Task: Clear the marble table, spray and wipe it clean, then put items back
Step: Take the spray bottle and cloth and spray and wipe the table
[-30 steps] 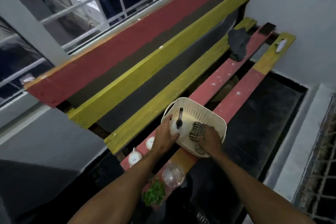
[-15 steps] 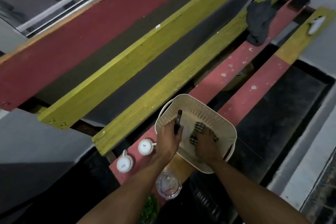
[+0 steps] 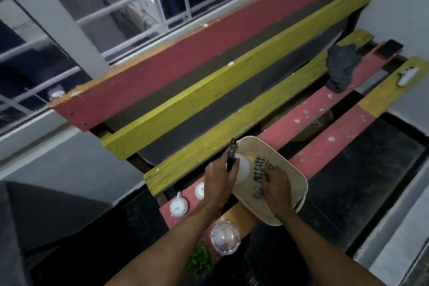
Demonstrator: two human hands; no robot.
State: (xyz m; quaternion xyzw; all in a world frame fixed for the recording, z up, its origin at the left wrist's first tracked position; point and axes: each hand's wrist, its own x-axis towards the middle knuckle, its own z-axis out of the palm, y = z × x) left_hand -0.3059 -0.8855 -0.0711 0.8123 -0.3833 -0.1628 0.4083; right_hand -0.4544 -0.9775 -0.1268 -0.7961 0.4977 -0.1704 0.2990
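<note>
No text could be read: the near white cup [image 3: 178, 207] and the far white cup [image 3: 200, 190] bore small dark print (too blurred).

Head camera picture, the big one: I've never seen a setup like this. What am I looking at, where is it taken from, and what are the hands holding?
There is no machine here. A person wears one wide-angle camera on the head, and it looks down at their own bare arms. The left hand grips a white spray bottle near its dark nozzle. The right hand clutches a checked cloth. Both are at a cream basket, which sits on a painted wooden bench. Beside the basket are two white cups, a clear glass container and something green and leafy. A dark cloth lies at the bench's far end.
</note>
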